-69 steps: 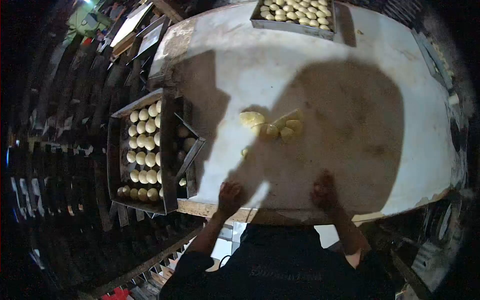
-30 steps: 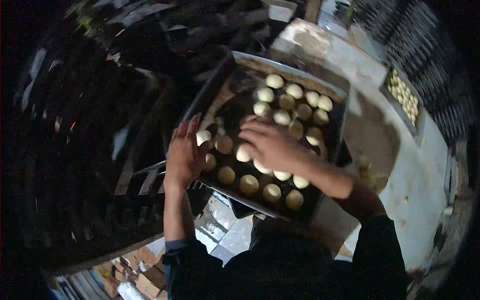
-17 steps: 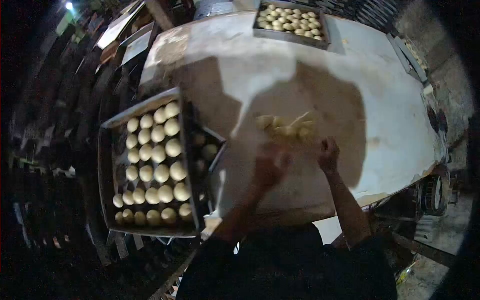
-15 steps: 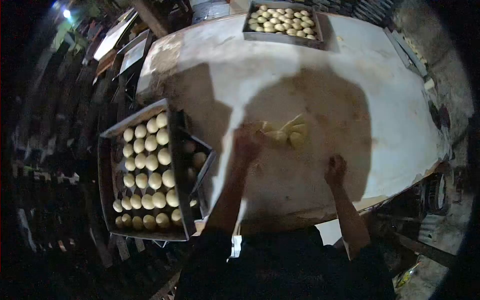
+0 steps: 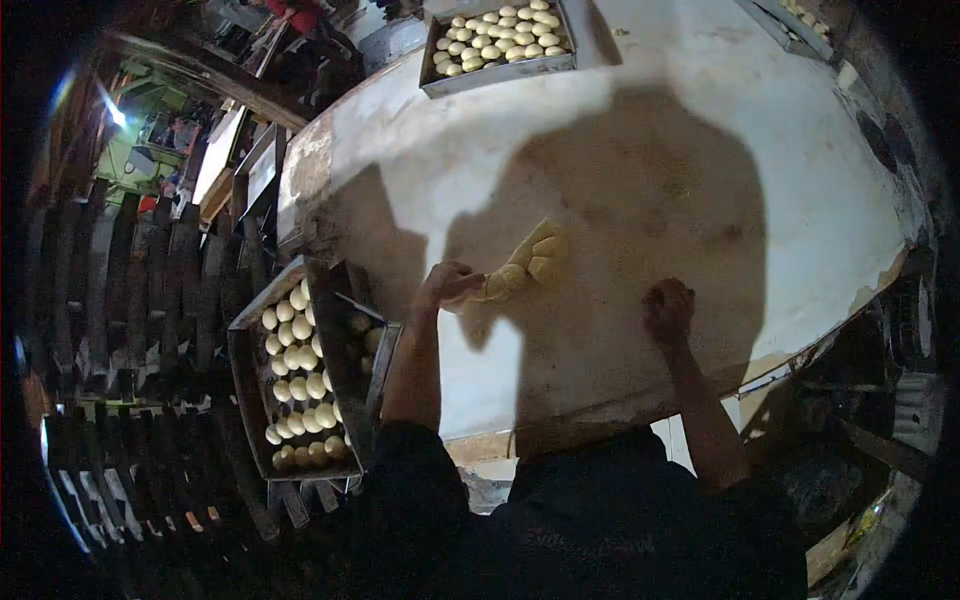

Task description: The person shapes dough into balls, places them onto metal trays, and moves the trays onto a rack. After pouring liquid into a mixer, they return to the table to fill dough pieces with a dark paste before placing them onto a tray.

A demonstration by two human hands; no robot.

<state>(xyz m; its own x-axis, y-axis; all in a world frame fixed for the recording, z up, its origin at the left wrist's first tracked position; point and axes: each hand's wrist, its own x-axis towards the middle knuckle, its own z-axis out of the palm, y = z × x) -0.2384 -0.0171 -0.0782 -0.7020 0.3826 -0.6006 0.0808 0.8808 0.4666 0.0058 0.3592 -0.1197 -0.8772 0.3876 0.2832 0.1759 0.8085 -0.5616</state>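
My left hand [image 5: 455, 284] is closed on the left end of some pale dough pieces [image 5: 518, 268] that lie on the table [image 5: 620, 340]. The pieces form a slanting cluster, with a long one reaching up to the right. To the right of the dough, apart from it, my right hand [image 5: 668, 305] is curled in toward the palm; what it holds, if anything, is hidden. A deep metal tray [image 5: 245, 375] with rows of round dough balls [image 5: 298, 357] stands left of my left arm.
A second tray [image 5: 500, 75] of dough balls sits at the table's far edge. Another tray [image 5: 780, 25] is at the far right corner. Part of a person in red [image 5: 295, 14] shows at the upper left. Dark slatted racks [image 5: 150, 290] line the left side.
The view has shifted and turned. My left hand has moved left and now grips the end of the dough, which is drawn out farther leftward. My right hand remains curled.
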